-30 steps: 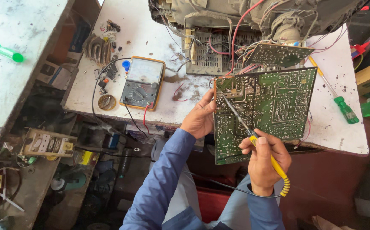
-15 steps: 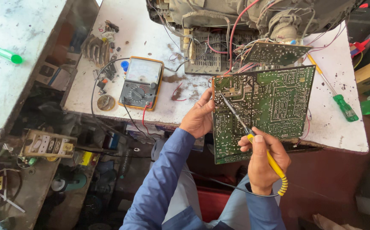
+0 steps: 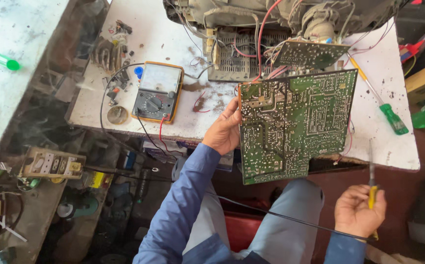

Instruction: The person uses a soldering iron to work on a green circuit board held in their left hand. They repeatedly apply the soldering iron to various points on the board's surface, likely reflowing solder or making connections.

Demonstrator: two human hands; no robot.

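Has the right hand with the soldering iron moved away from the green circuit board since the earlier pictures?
Yes. The right hand has pulled the soldering iron off the circuit board, down and to the right, clear of it.

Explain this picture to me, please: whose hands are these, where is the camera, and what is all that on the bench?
The camera sits on a person's head and looks down, so you see their own blue-sleeved arms and lap. The left hand grips the edge of a large green circuit board, held upright with its soldered side toward the camera. The right hand is off to the side, away from the board, holding a soldering iron with a yellow grip, tip pointing up; a black cord runs from it across the lap. On the white workbench lie an orange-cased meter with a dial, a green-handled screwdriver, small loose parts, and an opened television chassis with coloured wires.
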